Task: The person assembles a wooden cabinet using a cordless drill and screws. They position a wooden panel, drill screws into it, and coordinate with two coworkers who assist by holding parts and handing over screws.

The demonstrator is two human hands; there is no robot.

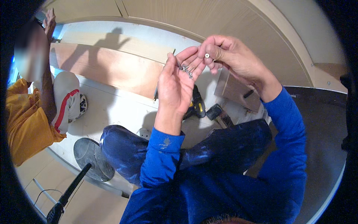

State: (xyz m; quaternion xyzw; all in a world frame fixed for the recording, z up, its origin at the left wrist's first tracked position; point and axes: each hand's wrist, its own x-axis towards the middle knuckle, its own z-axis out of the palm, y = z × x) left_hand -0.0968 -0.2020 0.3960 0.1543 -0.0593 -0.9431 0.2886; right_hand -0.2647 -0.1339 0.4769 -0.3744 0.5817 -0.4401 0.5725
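Several small silver screws (187, 71) lie in the palm of my left hand (173, 86), which is turned up and cupped with its fingers partly stretched. Close beside its fingertips, my right hand (236, 56) pinches a single screw (207, 55) between thumb and index finger, its cross-slotted head showing. The other fingers of that hand curl in underneath. Below my hands a black and yellow cordless drill (198, 104) rests on the floor, partly hidden by my left wrist. A hammer or mallet with a dark head (214, 111) lies to its right.
At the left a person in an orange top (31, 123) crouches, one arm raised. A long wooden board (126, 71) lies beyond my left hand. Wood panels (194, 18) curve along the far side. A round black disc (93, 158) is by my left knee.
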